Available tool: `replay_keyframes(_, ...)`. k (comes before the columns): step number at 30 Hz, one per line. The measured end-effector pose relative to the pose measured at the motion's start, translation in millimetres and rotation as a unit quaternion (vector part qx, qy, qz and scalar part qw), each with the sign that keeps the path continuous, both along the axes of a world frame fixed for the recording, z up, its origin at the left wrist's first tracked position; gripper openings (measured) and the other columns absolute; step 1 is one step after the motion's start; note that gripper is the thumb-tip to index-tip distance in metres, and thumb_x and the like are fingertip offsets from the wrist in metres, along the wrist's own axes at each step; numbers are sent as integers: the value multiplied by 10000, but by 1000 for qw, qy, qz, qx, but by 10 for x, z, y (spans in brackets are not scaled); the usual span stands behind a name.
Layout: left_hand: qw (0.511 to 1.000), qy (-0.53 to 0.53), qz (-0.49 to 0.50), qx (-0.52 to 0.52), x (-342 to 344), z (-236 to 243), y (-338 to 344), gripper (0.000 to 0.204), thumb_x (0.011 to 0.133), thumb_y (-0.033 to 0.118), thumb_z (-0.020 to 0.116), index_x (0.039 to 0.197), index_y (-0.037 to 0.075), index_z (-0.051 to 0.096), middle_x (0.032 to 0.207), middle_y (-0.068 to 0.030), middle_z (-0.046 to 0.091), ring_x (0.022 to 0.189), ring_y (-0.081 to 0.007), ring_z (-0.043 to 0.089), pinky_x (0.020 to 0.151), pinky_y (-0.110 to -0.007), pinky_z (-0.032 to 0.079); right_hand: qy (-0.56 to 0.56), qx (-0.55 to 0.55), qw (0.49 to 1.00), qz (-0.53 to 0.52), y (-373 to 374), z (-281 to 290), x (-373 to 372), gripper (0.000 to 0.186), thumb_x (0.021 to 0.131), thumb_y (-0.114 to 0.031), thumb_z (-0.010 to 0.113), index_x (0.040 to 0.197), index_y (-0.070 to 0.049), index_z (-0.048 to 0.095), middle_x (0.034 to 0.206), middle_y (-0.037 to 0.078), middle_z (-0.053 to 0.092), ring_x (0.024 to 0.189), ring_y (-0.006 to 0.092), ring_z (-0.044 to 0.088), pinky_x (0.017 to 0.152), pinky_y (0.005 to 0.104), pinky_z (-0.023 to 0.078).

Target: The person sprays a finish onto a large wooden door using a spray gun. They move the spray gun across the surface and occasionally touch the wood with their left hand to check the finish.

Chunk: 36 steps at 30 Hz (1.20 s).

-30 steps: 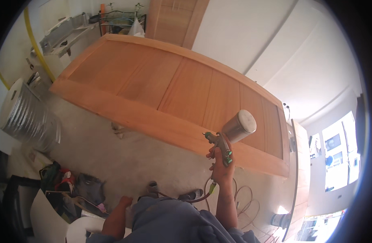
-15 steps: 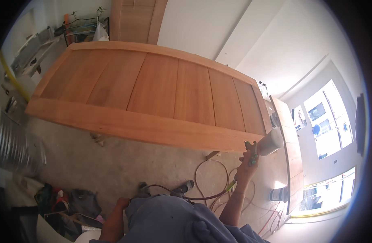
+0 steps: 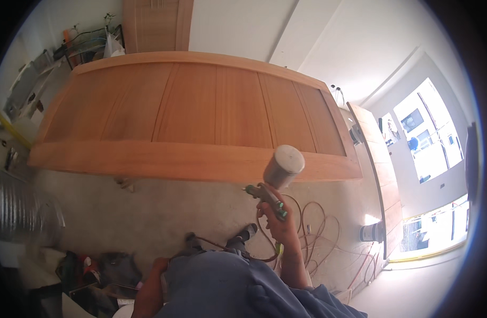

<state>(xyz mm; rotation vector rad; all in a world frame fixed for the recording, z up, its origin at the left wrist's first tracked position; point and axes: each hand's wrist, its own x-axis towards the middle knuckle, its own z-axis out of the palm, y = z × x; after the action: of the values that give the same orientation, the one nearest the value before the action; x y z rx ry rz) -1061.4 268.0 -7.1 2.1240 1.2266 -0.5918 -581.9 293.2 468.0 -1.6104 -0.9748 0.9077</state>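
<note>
My right hand (image 3: 281, 227) is wrapped round the grip of a spray gun (image 3: 266, 197) with green knobs. A pale cup (image 3: 284, 165) sits on top of the gun, tilted. The gun is in front of the near edge of a large reddish-brown wooden door (image 3: 211, 108), which lies raised above the floor, and the cup overlaps that edge in view. A reddish hose (image 3: 264, 260) runs near a yellow-green fitting (image 3: 278, 249) below my right hand. My left hand (image 3: 159, 265) is low beside my hip; its fingers are not clear.
Loops of hose (image 3: 324, 225) lie on the concrete floor (image 3: 121, 212) at right. Another wooden panel (image 3: 379, 175) stands by the windows, with a bucket (image 3: 370, 232) beside it. Silver ducting (image 3: 28, 212) is at left; bags (image 3: 116, 267) lie at lower left.
My right hand has swung left with the spray gun, from the door's right end toward my body. The gun has turned, and its cup shows more of its top. My left hand stays low.
</note>
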Motion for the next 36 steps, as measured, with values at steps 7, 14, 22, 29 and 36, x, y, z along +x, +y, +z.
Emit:
replay_keyframes(7,992,34,120,-35,-309,-415,-142,413,1031,372,521,1218,127,794,1189,-225,769,1148,-418,731,1000,-524,559,-11,6,995,100,93,-168,-126,548,1058,-68,671,1589,-62,535,933,41,722,841,94,660,796,273,540)
replay_keyframes(14,977,-60,194,-63,-502,-719,-512,491,1005,462,587,1226,66,776,1238,-237,756,1184,-419,715,1021,-485,547,-44,13,988,-149,81,-6,288,526,1098,-157,627,1606,-77,515,980,17,692,765,70,623,621,245,499)
replay_keyframes(22,925,-94,352,-110,-359,-240,-430,480,981,445,639,1200,41,776,1151,-252,769,1068,-407,753,945,-500,572,-132,84,928,-337,-101,-189,775,498,1119,-158,589,1593,-25,507,1036,24,690,828,61,596,719,251,536)
replay_keyframes(29,997,-33,70,29,-194,-308,49,345,1005,278,534,1138,76,780,1071,-210,783,999,-421,762,924,-547,578,-101,54,964,-239,8,-64,368,502,1112,-136,593,1600,-49,509,1006,22,686,805,81,612,706,257,528)
replay_keyframes(36,983,-48,178,-18,-15,67,208,313,978,235,550,1152,158,798,1113,-172,792,1054,-387,763,930,-528,582,2,67,997,-31,282,-126,-5,531,1089,-99,619,1609,-89,514,993,15,694,816,74,629,669,248,502)
